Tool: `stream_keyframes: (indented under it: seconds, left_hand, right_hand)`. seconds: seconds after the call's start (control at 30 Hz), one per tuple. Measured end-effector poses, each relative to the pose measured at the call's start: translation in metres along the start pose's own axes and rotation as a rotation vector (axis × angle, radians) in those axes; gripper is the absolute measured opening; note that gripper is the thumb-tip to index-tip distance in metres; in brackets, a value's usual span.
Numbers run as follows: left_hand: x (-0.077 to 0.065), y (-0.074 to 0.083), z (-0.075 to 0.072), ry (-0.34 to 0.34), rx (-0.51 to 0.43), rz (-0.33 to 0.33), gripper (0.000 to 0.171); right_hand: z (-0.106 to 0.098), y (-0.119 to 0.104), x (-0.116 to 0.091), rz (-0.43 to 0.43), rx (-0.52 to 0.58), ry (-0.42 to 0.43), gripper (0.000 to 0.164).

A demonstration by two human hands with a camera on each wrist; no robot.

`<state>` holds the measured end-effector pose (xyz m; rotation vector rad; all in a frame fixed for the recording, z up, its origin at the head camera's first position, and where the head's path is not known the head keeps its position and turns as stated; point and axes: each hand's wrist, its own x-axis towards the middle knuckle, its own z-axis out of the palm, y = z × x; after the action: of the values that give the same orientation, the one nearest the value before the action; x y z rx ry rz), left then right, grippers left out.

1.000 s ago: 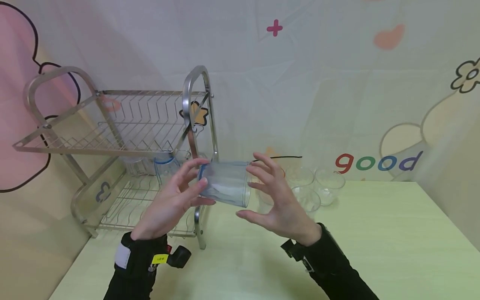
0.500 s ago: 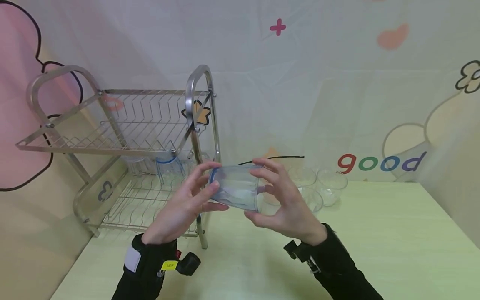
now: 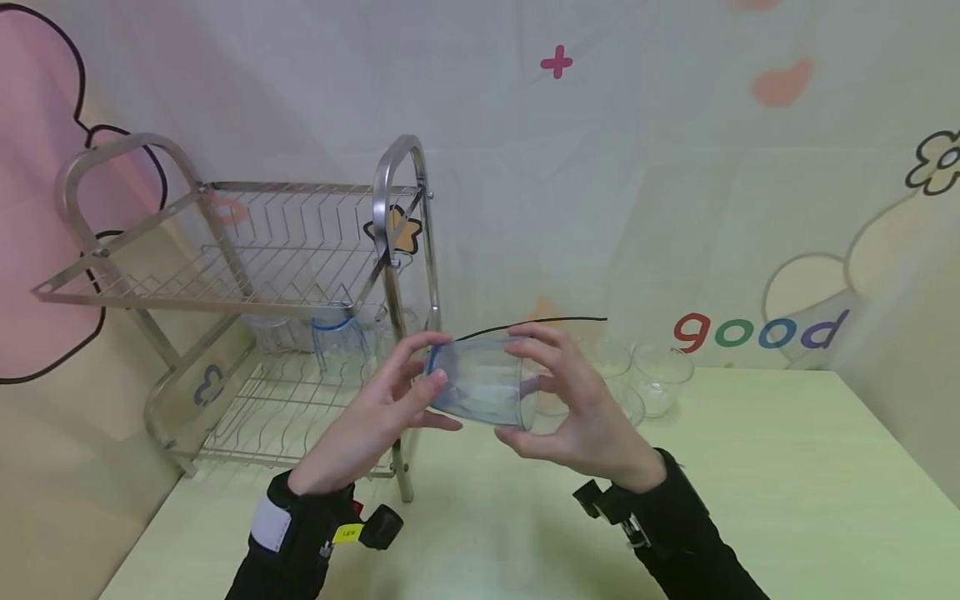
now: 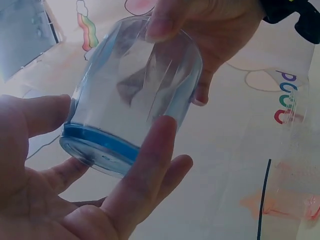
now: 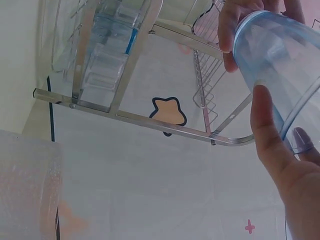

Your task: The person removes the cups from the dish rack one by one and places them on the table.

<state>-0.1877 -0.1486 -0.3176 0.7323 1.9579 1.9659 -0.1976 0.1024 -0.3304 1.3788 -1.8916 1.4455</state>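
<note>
A clear glass cup point(image 3: 480, 382) with a blue band at its base lies sideways in the air above the table, between both hands. My left hand point(image 3: 382, 412) holds it by the blue-banded base end, thumb on the near side. At the rim end, my right hand point(image 3: 577, 408) grips it with fingers over the top and thumb below. In the left wrist view the cup's blue band point(image 4: 100, 141) sits between the left fingers and thumb, the right hand point(image 4: 215, 30) at the other end. The right wrist view shows the cup point(image 5: 275, 55) between both hands.
A two-tier metal dish rack point(image 3: 202, 304) stands at the left; its lower shelf holds several glasses, one a blue-banded glass point(image 3: 337, 337). More clear glasses point(image 3: 660, 379) stand on the pale green table point(image 3: 750, 483) behind my right hand. A printed cloth point(image 3: 525, 167) hangs behind.
My right hand has closed onto the cup's rim end, where its thumb was apart before. Both hands and the cup have shifted slightly right and down in the head view.
</note>
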Motion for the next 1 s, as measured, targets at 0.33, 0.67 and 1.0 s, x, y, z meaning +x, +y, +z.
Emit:
stream_keyframes:
  seconds: [0.33, 0.67, 1.0]
  left_hand:
    - [0.001, 0.001, -0.004, -0.014, 0.131, -0.020, 0.048]
    - [-0.006, 0.008, -0.013, -0.024, 0.197, 0.033, 0.052]
    - [-0.019, 0.019, -0.032, 0.048, 0.247, 0.029, 0.034]
  right_hand:
    - [-0.012, -0.006, 0.000, 0.025, -0.062, -0.034, 0.083]
    - [-0.028, -0.033, 0.011, 0.039, -0.132, -0.022, 0.078]
    - [-0.050, -0.042, 0.008, 0.108, -0.245, 0.027, 0.078]
